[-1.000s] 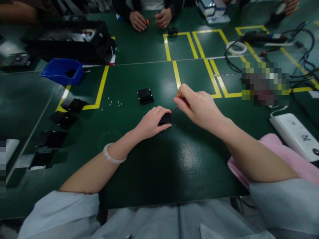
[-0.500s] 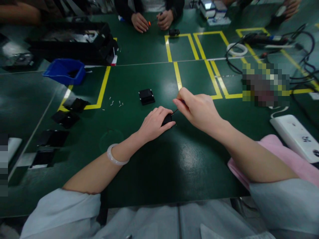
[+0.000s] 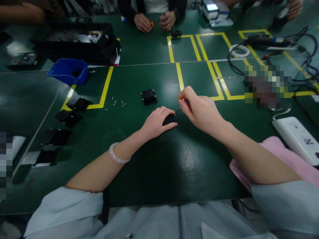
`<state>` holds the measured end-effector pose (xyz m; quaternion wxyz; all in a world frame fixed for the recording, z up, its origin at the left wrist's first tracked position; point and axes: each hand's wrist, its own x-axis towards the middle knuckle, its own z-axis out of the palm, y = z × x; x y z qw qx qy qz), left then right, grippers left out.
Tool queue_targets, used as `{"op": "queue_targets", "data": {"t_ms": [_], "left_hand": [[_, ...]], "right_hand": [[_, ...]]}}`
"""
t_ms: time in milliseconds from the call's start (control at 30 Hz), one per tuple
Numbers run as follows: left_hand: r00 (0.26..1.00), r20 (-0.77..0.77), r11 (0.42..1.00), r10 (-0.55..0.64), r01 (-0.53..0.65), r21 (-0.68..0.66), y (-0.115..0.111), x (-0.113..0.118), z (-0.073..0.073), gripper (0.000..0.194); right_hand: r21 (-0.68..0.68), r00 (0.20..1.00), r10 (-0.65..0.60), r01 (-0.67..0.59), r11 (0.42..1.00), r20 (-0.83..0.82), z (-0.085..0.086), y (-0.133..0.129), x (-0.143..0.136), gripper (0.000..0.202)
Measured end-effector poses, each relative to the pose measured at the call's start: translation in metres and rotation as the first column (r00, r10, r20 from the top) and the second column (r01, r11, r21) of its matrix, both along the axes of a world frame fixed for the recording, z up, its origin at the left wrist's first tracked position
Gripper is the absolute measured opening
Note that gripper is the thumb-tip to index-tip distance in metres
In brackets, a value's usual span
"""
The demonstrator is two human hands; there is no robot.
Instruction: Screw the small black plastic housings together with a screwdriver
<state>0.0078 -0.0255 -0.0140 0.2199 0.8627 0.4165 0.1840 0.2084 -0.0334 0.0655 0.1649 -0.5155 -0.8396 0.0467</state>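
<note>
My left hand [image 3: 159,122] presses a small black part [image 3: 168,119] against the green table [image 3: 149,166], thumb on its near side and fingers on its far side. My right hand [image 3: 199,108] is closed round a screwdriver [image 3: 177,111]; its thin shaft slants down to the right end of the black part. Most of the handle is hidden in the fist. Beyond my left hand lies a second black part [image 3: 149,96] with small shiny bits at its corners. Several tiny screws [image 3: 122,103] are scattered to its left.
At the left are a blue bin [image 3: 69,71], several black parts [image 3: 56,136] and a large black tray [image 3: 74,43]. At the right lie a power strip [image 3: 296,139], a pink cloth [image 3: 274,156] and cables [image 3: 269,41]. Across the table, a person's hands [image 3: 156,22] hold a tool.
The view has shifted slightly, so everything sits a little further right. A bit more of the screwdriver shows at my right fingers; both hands keep their places at the black part.
</note>
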Motion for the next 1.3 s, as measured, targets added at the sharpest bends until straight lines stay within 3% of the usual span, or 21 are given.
{"op": "queue_targets", "data": {"t_ms": [567, 767, 933, 1167, 1300], "left_hand": [[0.999, -0.033, 0.999, 0.020, -0.019, 0.030, 0.007, -0.002, -0.003, 0.043], [1.000, -0.018, 0.999, 0.025, -0.024, 0.032, 0.010, -0.003, -0.004, 0.042], [1.000, -0.018, 0.999, 0.023, -0.022, 0.024, 0.010, -0.004, -0.004, 0.043], [1.000, -0.019, 1.000, 0.011, -0.011, 0.026, 0.009, -0.004, -0.002, 0.043], [1.000, -0.011, 0.999, 0.021, -0.021, 0.027, 0.009, -0.003, -0.004, 0.041]], "right_hand": [[0.030, 0.993, 0.057, -0.054, 0.998, -0.106, -0.007, 0.009, 0.003, 0.023], [0.003, 0.997, 0.038, -0.038, 0.999, -0.064, -0.007, 0.007, 0.002, 0.029], [0.061, 0.991, 0.029, -0.021, 0.998, -0.128, -0.012, 0.008, 0.003, 0.030], [0.071, 0.997, -0.014, 0.020, 0.997, -0.082, -0.012, 0.009, 0.004, 0.030], [0.103, 0.990, 0.031, -0.017, 0.995, -0.140, -0.017, 0.011, 0.006, 0.027]]}}
